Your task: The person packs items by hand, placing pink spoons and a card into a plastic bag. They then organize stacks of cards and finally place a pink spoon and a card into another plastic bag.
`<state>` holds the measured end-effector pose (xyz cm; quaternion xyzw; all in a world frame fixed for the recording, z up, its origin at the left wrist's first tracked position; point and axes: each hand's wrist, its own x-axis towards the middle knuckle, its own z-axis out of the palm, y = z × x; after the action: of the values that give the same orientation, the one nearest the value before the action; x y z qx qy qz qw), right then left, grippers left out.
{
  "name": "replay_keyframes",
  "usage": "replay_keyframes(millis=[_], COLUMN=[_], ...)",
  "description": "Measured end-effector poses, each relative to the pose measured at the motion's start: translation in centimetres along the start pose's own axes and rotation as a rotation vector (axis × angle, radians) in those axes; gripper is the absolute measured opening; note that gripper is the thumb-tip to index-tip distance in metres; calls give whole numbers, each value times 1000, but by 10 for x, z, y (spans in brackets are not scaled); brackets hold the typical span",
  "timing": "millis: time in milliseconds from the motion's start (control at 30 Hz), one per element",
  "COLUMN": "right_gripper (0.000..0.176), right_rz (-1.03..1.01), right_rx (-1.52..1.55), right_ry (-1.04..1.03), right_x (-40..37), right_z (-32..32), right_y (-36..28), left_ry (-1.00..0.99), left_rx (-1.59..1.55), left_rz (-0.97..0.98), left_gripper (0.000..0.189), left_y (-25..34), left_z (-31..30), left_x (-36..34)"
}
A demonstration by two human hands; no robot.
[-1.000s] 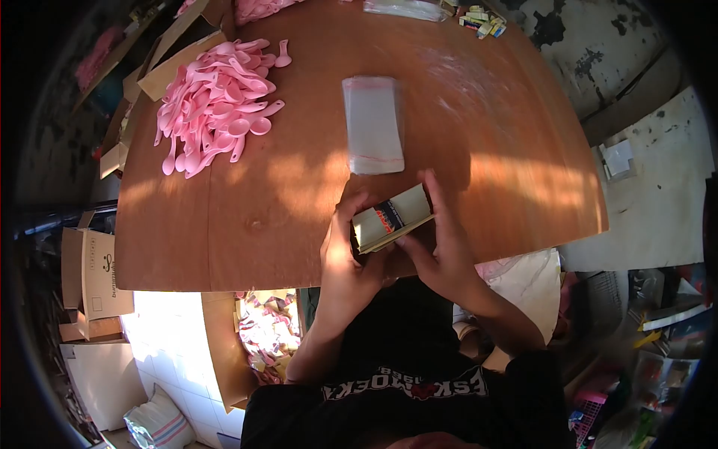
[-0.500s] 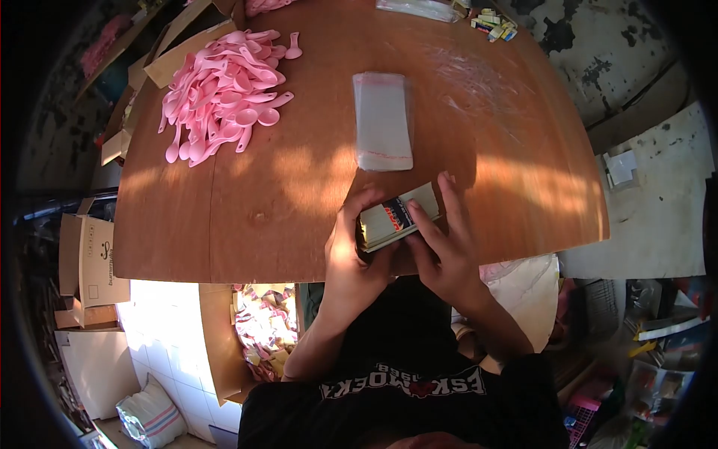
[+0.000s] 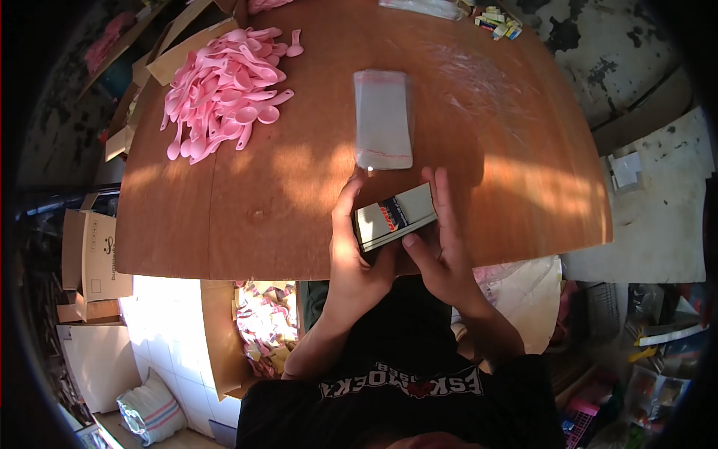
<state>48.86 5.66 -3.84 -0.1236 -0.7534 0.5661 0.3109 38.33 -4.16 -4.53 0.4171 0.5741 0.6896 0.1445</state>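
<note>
A stack of pale cards (image 3: 413, 205) with a dark and red printed label lies tilted between my two hands, just over the table's near edge. My left hand (image 3: 357, 258) grips its left end, fingers along the side and thumb below. On the right end, my right hand (image 3: 447, 251) presses with upright fingers, its thumb at the lower edge. Just beyond the hands lies a pile of clear plastic sleeves (image 3: 383, 120).
Pink spoons (image 3: 224, 93) are heaped at the table's (image 3: 284, 224) back left, beside an open carton (image 3: 191, 52). Small yellow boxes (image 3: 499, 22) and clear bags (image 3: 422, 7) lie at the far edge. A box of wrapped pieces (image 3: 267, 322) stands below the near edge.
My right fingers have moved off the top of the stack to its right end. The stack's top and label now show more fully.
</note>
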Motion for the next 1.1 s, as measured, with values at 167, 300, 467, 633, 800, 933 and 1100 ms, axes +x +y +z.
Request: replay_keyframes(millis=[167, 300, 467, 633, 800, 933, 1100], right_gripper=[76, 75, 72, 69, 63, 61, 58], right_rz=[-13, -1, 8, -45, -76, -77, -28], right_rx=[-69, -56, -114, -313, -469, -558, -556], right_ry=[27, 1, -6, -51, -150, -195, -230], right_x=[1, 0, 0, 3, 10, 16, 36], right_z=[1, 0, -3, -15, -29, -37, -63], right_y=[-1, 1, 1, -1, -5, -20, -34], left_ry=[13, 11, -8, -11, -1, -2, -28], left_rx=[-113, -118, -78, 37, 55, 10, 71], left_rz=[-44, -62, -58, -91, -91, -145, -133], left_gripper=[80, 82, 81, 80, 81, 82, 82], left_y=[4, 5, 4, -3, 0, 1, 2], left_z=[4, 5, 3, 1, 1, 1, -2], left_x=[1, 0, -1, -5, -3, -3, -2])
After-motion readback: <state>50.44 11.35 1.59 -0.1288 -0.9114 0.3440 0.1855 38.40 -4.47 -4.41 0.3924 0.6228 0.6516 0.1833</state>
